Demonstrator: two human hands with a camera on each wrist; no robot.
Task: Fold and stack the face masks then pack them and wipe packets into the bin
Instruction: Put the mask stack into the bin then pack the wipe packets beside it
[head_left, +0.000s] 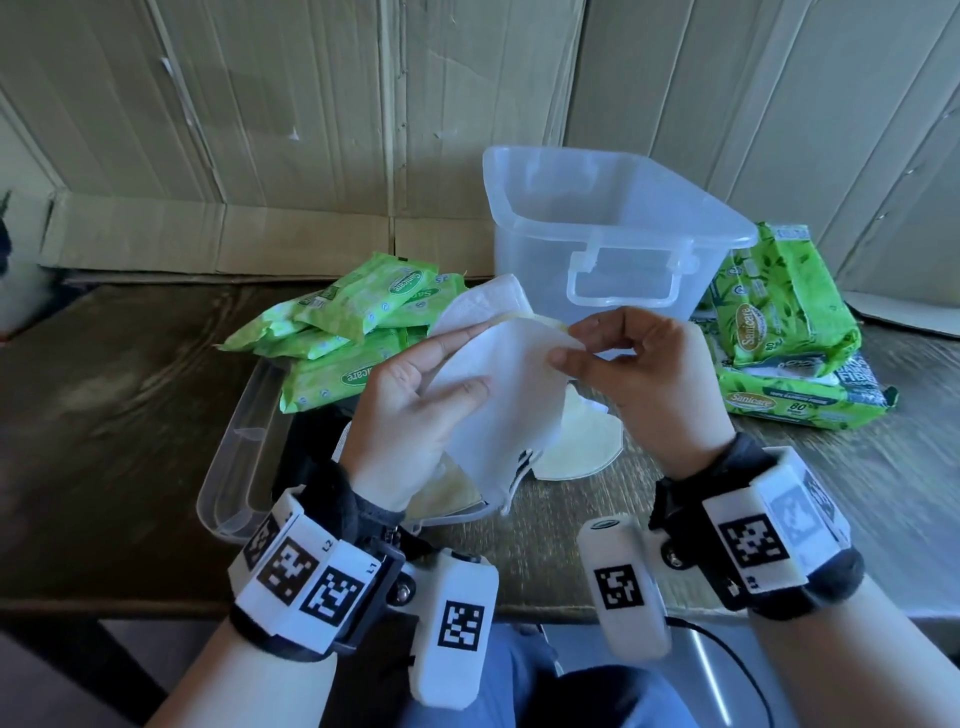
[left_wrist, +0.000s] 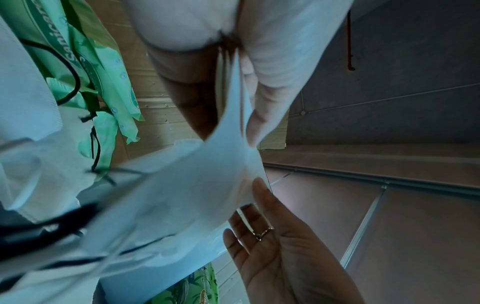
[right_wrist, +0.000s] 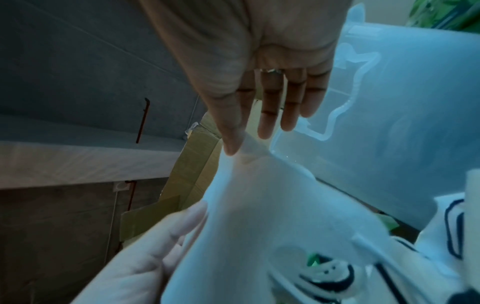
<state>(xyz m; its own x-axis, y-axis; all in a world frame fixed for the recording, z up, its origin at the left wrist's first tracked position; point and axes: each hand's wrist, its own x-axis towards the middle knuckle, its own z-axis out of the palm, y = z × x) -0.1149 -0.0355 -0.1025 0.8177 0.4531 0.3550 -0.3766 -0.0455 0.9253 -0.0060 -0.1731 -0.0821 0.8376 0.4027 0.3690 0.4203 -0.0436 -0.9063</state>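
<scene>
I hold a white face mask (head_left: 506, 395) up over the table with both hands. My left hand (head_left: 467, 361) grips its left side, thumb on the front and fingers behind. My right hand (head_left: 567, 344) pinches the mask's upper right corner between thumb and forefinger; the right wrist view shows that pinch on the mask (right_wrist: 259, 205). Black ear loops hang from the mask's lower end. More masks (head_left: 576, 447), pale yellow and white, lie on the table under my hands. The clear plastic bin (head_left: 524, 171) stands open just behind.
Green wipe packets (head_left: 358, 312) are piled at the left behind my left hand, and larger green packs (head_left: 784, 312) are stacked right of the bin. A clear lid (head_left: 234, 457) lies at the left. Cardboard walls back the wooden table (head_left: 130, 415).
</scene>
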